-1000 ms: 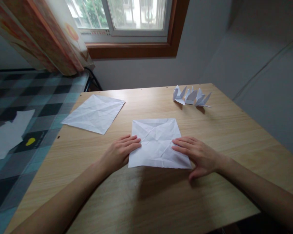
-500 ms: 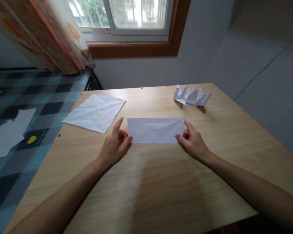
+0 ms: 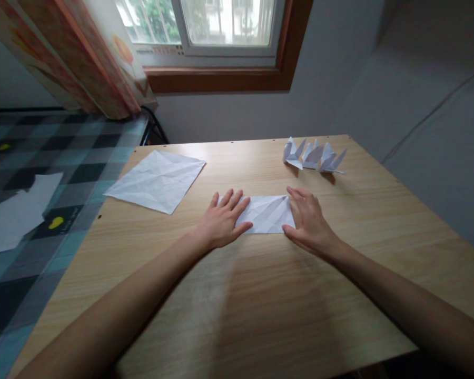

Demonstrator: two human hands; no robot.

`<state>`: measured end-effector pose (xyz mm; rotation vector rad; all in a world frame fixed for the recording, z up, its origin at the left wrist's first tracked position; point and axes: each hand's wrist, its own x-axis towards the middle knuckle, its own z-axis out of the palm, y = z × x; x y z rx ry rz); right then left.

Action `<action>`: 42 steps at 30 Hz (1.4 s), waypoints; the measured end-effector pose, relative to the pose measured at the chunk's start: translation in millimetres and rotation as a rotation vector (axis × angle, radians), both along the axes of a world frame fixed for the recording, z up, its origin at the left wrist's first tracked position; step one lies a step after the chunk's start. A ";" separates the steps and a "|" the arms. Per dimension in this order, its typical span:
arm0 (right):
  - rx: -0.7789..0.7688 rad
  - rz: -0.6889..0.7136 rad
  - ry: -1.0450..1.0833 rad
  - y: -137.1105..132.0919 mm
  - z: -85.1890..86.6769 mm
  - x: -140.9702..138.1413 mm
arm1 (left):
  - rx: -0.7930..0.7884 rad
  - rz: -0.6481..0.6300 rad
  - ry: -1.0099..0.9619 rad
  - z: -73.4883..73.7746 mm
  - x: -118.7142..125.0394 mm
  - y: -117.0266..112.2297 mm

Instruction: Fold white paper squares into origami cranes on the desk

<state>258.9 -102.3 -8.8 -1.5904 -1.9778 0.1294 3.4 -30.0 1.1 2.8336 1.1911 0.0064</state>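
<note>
A white sheet of paper folded in half lies on the wooden table in front of me. My left hand rests flat on its left part, fingers spread. My right hand lies flat on its right end, fingers stretched out. Only the middle strip of the folded paper shows between the two hands.
A creased square sheet lies at the table's back left. Several folded paper cranes stand at the back right. Left of the table is a checked bedcover with loose paper scraps. A window and curtain are behind.
The open square was folded in half, the near edge brought up to the far edge. Both hands then moved from pinching the ends to pressing flat on the folded paper.
</note>
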 end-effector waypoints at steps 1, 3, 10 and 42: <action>0.007 0.060 -0.029 2.6 1.3 -2.8 | 0.001 -0.001 0.008 -1.6 -0.1 0.4; 0.006 0.205 -0.075 9.0 3.9 -14.1 | 0.019 -0.007 0.008 -3.6 -1.5 0.0; -0.135 0.519 -0.264 33.4 -3.1 -67.9 | 0.047 -0.014 -0.011 -8.8 -2.5 0.5; 0.075 0.573 -0.651 -13.2 23.0 -10.1 | 0.281 -0.120 -0.101 2.4 -35.6 7.4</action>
